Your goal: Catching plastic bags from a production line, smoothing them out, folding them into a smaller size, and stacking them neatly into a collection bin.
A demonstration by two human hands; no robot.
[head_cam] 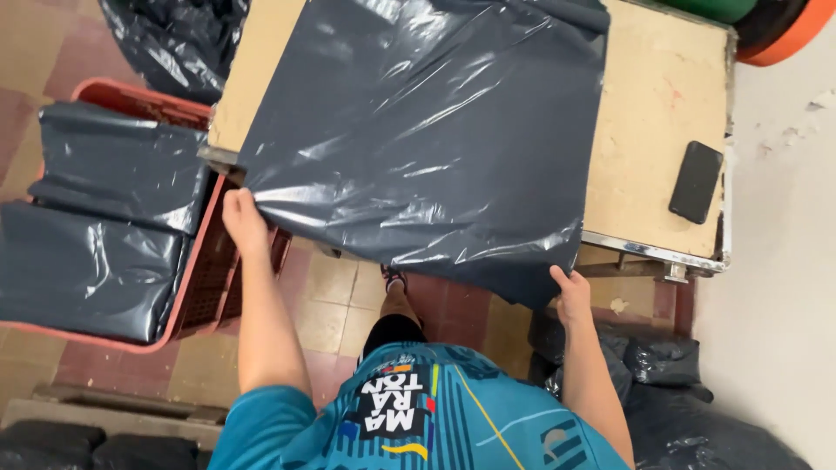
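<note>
A large dark grey plastic bag (427, 130) lies spread flat over a worn wooden table (653, 113), its near edge hanging over the table's front. My left hand (242, 219) pinches the bag's near left corner. My right hand (572, 293) grips the near right corner, slightly lower than the table edge. Both arms reach forward from my blue patterned shirt.
A black phone (695, 181) lies on the table's right side. A red plastic crate (205, 287) holding folded dark bags (104, 218) stands on the left. More dark bags (670, 392) lie on the tiled floor at right. A white wall (784, 261) borders the right.
</note>
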